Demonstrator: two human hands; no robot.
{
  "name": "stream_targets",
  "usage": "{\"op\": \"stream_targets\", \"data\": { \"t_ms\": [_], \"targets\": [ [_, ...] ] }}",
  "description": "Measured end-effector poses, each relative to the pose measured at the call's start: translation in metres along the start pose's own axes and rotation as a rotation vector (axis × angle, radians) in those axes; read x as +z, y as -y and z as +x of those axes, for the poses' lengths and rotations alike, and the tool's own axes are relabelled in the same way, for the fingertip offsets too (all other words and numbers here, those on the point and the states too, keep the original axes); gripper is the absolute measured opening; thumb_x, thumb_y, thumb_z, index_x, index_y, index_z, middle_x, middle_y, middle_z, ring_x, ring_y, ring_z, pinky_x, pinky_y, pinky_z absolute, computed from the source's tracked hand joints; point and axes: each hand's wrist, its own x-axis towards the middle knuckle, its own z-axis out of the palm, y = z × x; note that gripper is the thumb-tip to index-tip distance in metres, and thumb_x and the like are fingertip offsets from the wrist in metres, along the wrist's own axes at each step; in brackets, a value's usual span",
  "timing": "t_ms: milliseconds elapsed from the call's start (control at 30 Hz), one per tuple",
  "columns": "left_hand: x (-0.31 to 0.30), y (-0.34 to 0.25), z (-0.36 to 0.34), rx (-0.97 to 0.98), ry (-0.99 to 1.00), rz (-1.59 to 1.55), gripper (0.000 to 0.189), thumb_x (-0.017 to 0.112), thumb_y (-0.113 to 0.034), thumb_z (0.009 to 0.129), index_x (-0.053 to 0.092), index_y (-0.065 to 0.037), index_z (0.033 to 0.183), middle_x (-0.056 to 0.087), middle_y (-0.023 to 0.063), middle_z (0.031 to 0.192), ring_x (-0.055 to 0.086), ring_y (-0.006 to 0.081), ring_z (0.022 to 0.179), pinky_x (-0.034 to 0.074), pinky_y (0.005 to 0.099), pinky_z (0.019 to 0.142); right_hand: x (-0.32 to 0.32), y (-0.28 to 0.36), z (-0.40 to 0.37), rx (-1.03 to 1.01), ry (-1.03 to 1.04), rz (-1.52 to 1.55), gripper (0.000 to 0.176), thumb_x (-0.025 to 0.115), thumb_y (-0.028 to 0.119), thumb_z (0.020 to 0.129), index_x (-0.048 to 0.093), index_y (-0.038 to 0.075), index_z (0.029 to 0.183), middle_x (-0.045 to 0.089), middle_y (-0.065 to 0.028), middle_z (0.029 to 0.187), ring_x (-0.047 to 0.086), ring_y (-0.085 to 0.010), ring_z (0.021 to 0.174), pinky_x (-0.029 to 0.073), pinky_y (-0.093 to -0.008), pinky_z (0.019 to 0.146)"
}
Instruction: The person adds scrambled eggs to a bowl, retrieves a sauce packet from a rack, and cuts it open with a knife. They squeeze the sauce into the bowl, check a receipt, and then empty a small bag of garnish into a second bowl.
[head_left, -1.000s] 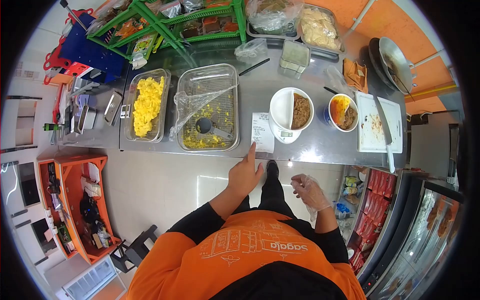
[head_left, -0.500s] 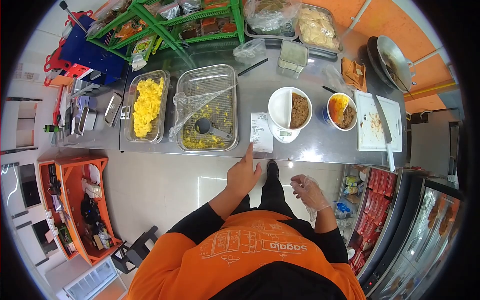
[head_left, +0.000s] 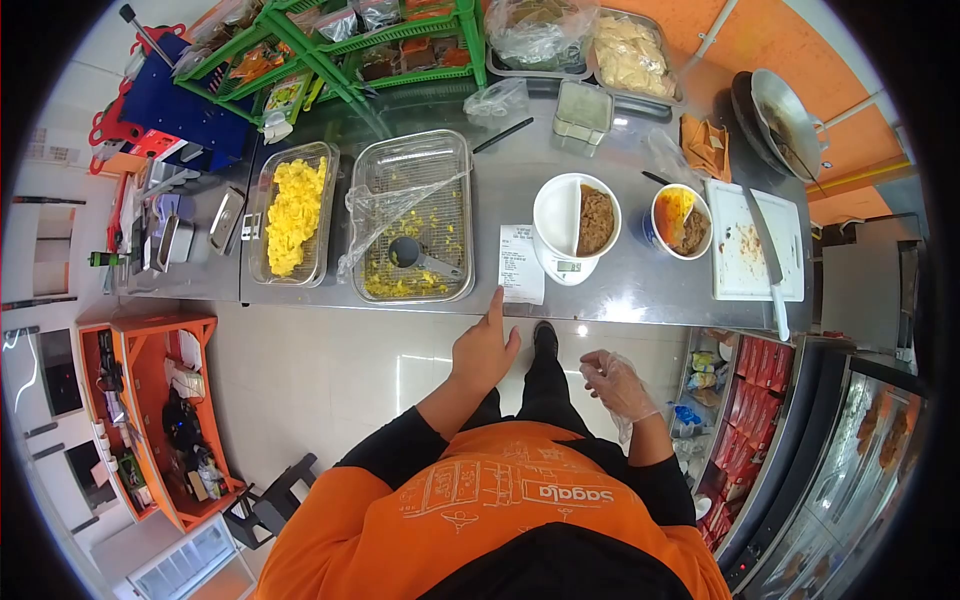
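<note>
My left hand [head_left: 482,350] is bare and has its index finger stretched toward a printed receipt [head_left: 521,270], the tip at the slip's lower edge; the thumb stands apart and the hand holds nothing. The receipt lies at the counter's front edge beside a small white digital scale [head_left: 568,271]. On that scale sits a round white tub [head_left: 557,210] with a divider, brown minced filling in its right half. My right hand [head_left: 620,385], in a clear plastic glove, hangs in front of the counter with loosely curled fingers, touching nothing. I see nothing in it.
Right of the scale stands a tub [head_left: 668,240] of yellow-orange and brown filling, then a white cutting board [head_left: 728,275] with a knife [head_left: 765,240]. Leftward are a wire-racked tray [head_left: 364,160] holding a scoop [head_left: 407,252] and a container of yellow food [head_left: 296,215]. Green crates [head_left: 400,35] stand behind.
The view has shifted very slightly. Both hands keep nearly the same pose, the left index finger still at the receipt.
</note>
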Motion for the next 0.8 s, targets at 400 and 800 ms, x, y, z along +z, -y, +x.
{"op": "stream_targets", "data": {
  "t_ms": [400,800],
  "targets": [
    [-0.009,-0.004,-0.008,-0.026,0.066,0.044,0.072,0.062,-0.025,0.092,0.031,-0.008,0.154,0.071,0.0155,0.089,0.07,0.036,0.072,0.058,0.0438,0.066,0.006,0.001,0.0,0.01,-0.021,0.056,0.033,0.059,0.023,0.098,0.063,-0.004,0.117,0.071,-0.0122,0.095,0.067,-0.0167,0.073,0.055,-0.0307,0.064],
    [0.092,0.228,-0.109,0.012,1.126,-0.182,0.1,0.065,-0.069,0.084,0.028,-0.013,0.158,0.043,0.0293,0.15,0.046,0.044,0.136,0.041,0.0491,0.11,0.043,-0.172,-0.01,0.406,-0.211,0.355,0.038,0.058,0.024,0.096,0.057,-0.004,0.122,0.067,-0.015,0.101,0.071,-0.0237,0.078,0.062,-0.0356,0.061]
  ]
}}
